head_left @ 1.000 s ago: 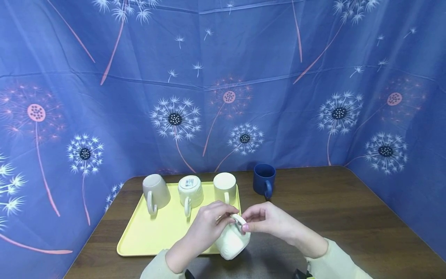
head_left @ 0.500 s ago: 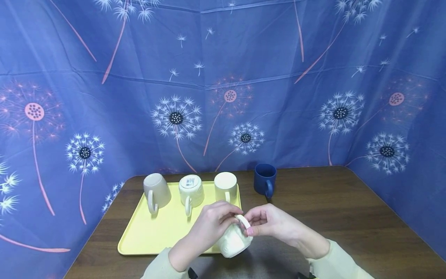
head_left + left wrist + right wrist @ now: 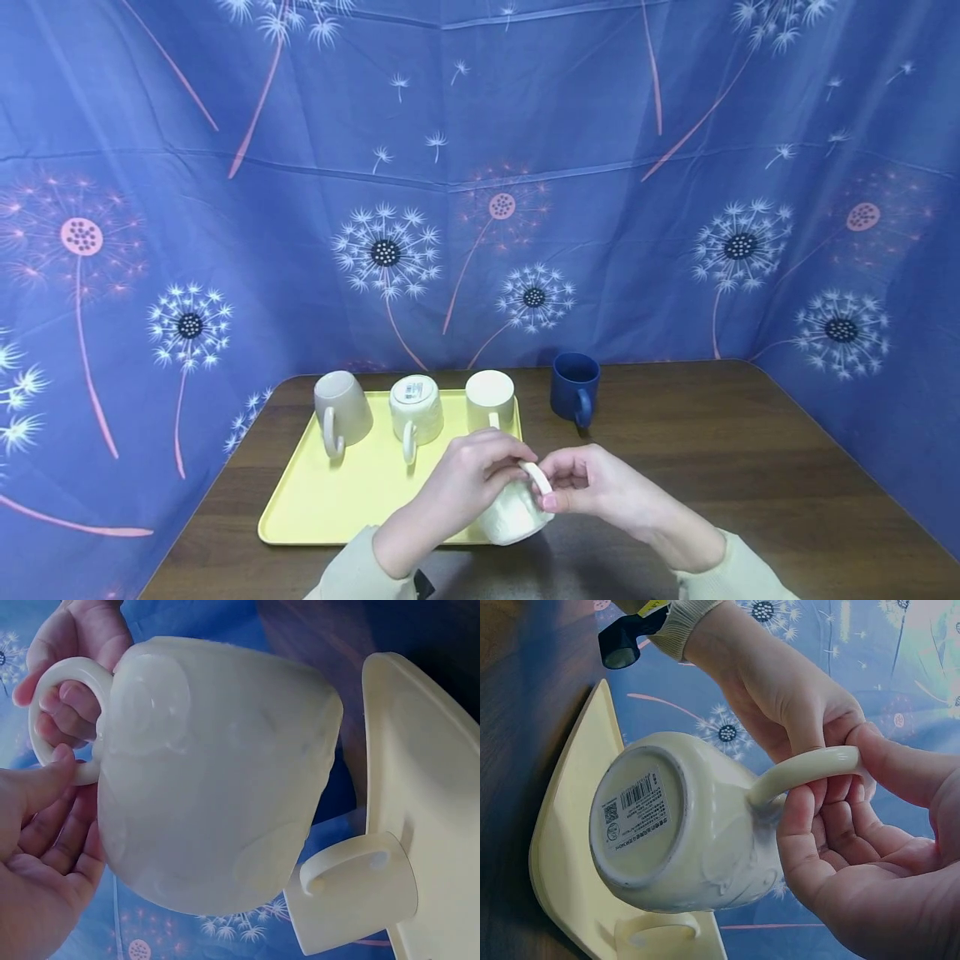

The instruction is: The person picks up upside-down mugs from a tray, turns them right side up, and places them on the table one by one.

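Observation:
A cream-white mug point(image 3: 513, 512) with a raised pattern is held tilted over the tray's front right corner, its handle up. My left hand point(image 3: 480, 471) pinches one end of the handle between thumb and fingers. At the other end, my right hand point(image 3: 600, 492) grips the same handle point(image 3: 810, 774). The right wrist view shows the mug's base with a barcode sticker point(image 3: 639, 808). Beneath and left of the mug lies a yellow tray point(image 3: 330, 508).
Upside down along the tray's back edge stand a grey mug point(image 3: 347, 408), a patterned white mug point(image 3: 417, 412) and a plain cream mug point(image 3: 490, 400). A dark blue mug point(image 3: 574, 387) is upright on the wooden table point(image 3: 735, 467). Behind hangs a blue dandelion curtain point(image 3: 600, 167).
Both hands and the mug have shifted slightly to the right, and the mug's tilt has altered a little. The handle stays pinched by both hands.

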Demonstrator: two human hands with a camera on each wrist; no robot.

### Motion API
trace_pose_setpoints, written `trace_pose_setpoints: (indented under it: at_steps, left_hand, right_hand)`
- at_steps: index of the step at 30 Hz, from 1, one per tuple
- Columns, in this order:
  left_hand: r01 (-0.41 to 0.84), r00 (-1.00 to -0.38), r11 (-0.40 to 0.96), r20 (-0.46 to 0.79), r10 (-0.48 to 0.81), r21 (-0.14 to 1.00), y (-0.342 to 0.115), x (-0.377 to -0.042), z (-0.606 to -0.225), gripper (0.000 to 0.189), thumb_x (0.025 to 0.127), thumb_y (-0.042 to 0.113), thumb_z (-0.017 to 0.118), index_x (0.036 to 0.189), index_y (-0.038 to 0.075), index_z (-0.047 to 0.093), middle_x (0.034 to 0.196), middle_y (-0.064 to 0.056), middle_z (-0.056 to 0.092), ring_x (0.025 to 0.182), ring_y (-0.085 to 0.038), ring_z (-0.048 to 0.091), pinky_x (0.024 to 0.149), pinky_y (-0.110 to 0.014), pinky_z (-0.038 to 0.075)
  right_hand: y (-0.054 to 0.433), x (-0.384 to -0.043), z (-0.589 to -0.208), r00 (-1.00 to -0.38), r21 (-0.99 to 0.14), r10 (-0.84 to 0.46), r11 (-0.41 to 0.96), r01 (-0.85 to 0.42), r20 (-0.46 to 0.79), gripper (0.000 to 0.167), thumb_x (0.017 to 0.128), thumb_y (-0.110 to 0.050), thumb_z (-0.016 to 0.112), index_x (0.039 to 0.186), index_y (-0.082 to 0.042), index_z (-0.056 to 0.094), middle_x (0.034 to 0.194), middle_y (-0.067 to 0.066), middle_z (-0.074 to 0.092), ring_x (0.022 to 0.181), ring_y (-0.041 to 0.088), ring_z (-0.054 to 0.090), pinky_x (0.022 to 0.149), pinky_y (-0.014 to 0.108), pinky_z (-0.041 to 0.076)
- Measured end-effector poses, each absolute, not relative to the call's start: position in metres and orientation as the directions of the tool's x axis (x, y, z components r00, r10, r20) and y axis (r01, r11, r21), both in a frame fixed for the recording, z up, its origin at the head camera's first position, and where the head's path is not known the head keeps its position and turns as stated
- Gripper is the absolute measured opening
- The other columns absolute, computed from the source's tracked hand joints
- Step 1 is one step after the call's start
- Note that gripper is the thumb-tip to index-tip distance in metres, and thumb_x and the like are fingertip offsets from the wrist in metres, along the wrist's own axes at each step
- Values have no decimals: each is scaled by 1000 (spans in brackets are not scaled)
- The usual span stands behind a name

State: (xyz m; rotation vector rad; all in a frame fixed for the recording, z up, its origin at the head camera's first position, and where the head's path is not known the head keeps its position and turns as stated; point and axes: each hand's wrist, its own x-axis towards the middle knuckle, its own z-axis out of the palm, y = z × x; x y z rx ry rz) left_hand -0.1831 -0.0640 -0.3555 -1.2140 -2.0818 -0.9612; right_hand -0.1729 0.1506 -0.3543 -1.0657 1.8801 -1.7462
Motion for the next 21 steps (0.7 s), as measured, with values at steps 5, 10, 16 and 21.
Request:
trace_pose_setpoints:
  at_steps: [5,10,16,21]
  left_hand:
    - [869,-489,359,711,506,341,-63,-180,-351,20,75,5,76,94,11,70,88,3,71,86,-6,64,78,-12,48]
    - [849,-504,403,750,427,341,-64,-180,-349,24,74,-2,75,95,10,70,92,2,70,88,-8,64,79,-16,50]
    - [819,-529,449,774,348,358,-69,-186,-350,22,73,-2,77,92,7,70,88,0,70,79,-12,64,74,-19,51]
    - [790,-568,464,762,310,400,-73,-192,-356,24,73,-2,77,94,7,70,89,-1,70,77,-13,65,71,-22,53]
  right_hand:
    - [153,-171,-355,-640,-955,-725,-83,-285,254,19,88,3,59,101,16,55,92,4,65,84,6,62,73,24,53]
    - [159,-170,-356,-667,-939,-679,-103,-329,308,17,88,3,59,100,15,56,92,3,66,84,6,62,72,24,53]
    - [168,-167,-352,-735,-931,-596,-61,-360,323,16,88,4,59,99,15,55,92,-1,66,85,6,63,74,23,52]
    - [178,-165,-347,-771,-918,-536,-15,-397,342,14,87,4,59,100,11,56,92,-2,66,88,8,63,75,24,52]
